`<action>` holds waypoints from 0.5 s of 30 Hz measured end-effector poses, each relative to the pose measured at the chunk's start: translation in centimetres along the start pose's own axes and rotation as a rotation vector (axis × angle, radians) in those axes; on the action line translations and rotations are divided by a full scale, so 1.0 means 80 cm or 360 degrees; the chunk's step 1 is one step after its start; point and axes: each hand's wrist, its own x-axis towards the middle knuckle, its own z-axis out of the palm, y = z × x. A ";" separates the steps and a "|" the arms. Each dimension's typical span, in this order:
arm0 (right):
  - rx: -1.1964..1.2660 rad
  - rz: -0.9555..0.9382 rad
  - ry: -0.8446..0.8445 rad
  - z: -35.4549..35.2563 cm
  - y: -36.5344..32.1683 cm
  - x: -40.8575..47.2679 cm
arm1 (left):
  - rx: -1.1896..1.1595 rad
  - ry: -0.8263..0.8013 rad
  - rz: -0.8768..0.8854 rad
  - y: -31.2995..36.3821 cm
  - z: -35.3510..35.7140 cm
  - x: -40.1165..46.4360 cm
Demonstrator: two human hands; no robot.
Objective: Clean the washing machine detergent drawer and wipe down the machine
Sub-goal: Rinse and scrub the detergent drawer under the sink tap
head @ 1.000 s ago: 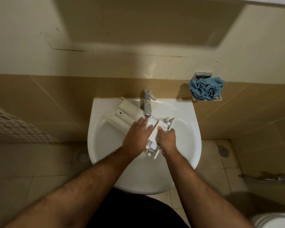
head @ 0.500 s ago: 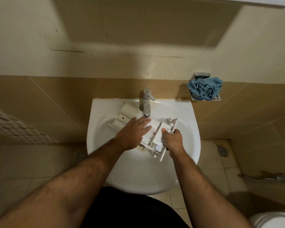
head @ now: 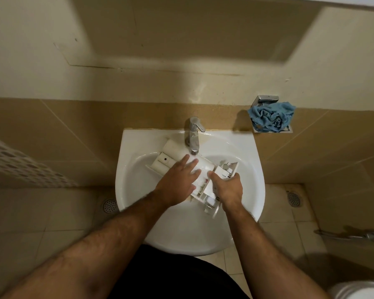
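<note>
The white detergent drawer (head: 166, 159) lies slanted across the white sink basin (head: 138, 190), under the chrome tap (head: 193, 134). Water falls from the spout onto the drawer's middle. My left hand (head: 177, 182) lies flat on the drawer with straight fingers spread toward the stream. My right hand (head: 228, 189) grips the drawer's ribbed right end (head: 227, 167), thumb on top and fingers wrapped underneath. The washing machine is not in view.
A crumpled blue cloth (head: 271, 117) sits in a chrome wall holder right of the sink. A white perforated basket (head: 20, 167) is at the left. Floor drains (head: 109, 205) show on the tiles, a chrome hose (head: 354, 235) at right, and a toilet rim (head: 361, 290) at bottom right.
My left hand slid back left along the drawer and its fingers spread. My right hand shifted slightly right on the ribbed end; the drawer moved a little with it.
</note>
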 end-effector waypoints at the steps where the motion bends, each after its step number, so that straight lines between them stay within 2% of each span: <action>1: -0.0010 0.0024 0.0022 -0.003 0.001 0.001 | -0.0032 -0.0034 -0.0015 0.001 0.002 0.000; 10: 0.0094 0.0095 0.0142 -0.029 0.004 -0.006 | -0.0076 -0.0031 -0.0166 -0.031 0.006 -0.008; 13: 0.0029 0.0088 0.0122 -0.023 0.002 -0.008 | -0.0157 -0.0038 -0.0320 -0.021 0.005 -0.005; 15: -0.0021 0.0073 0.0101 -0.016 0.000 -0.011 | -0.0218 -0.0047 -0.0284 -0.004 0.002 -0.003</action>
